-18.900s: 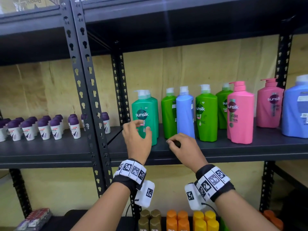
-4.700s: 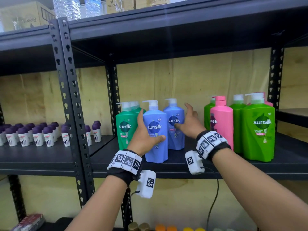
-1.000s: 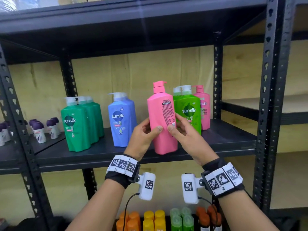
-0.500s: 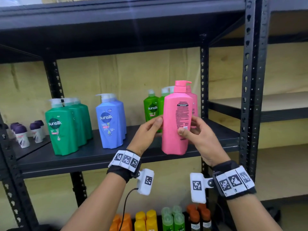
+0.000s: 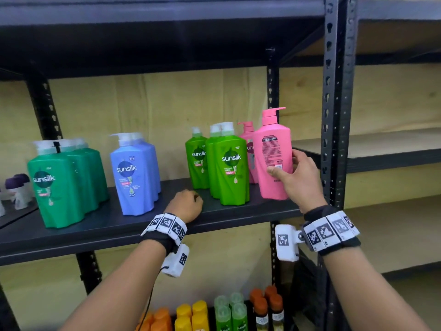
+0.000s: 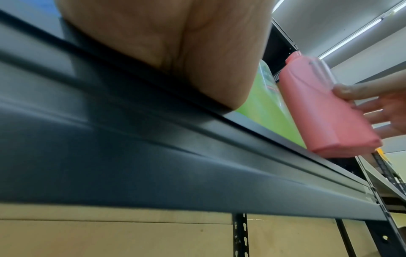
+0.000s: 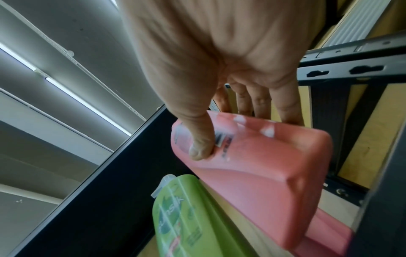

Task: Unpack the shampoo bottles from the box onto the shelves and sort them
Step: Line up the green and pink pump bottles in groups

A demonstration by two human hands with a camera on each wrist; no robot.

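My right hand grips a pink shampoo bottle by its lower body, back label toward me, at the right end of the black shelf; its base hovers just above the shelf edge in the left wrist view. The right wrist view shows my thumb across the pink bottle. A second pink bottle stands behind it. Light green bottles stand to its left, then blue bottles and dark green bottles. My left hand rests on the shelf with fingers curled, holding nothing.
A black upright post stands just right of the pink bottle. Bare wooden shelves lie further right. Small purple-capped bottles sit at far left. Orange, yellow and green bottles fill the shelf below.
My left hand has let go of the pink bottle and dropped onto the shelf. My right hand alone has carried the bottle right, in front of the other pink bottle.
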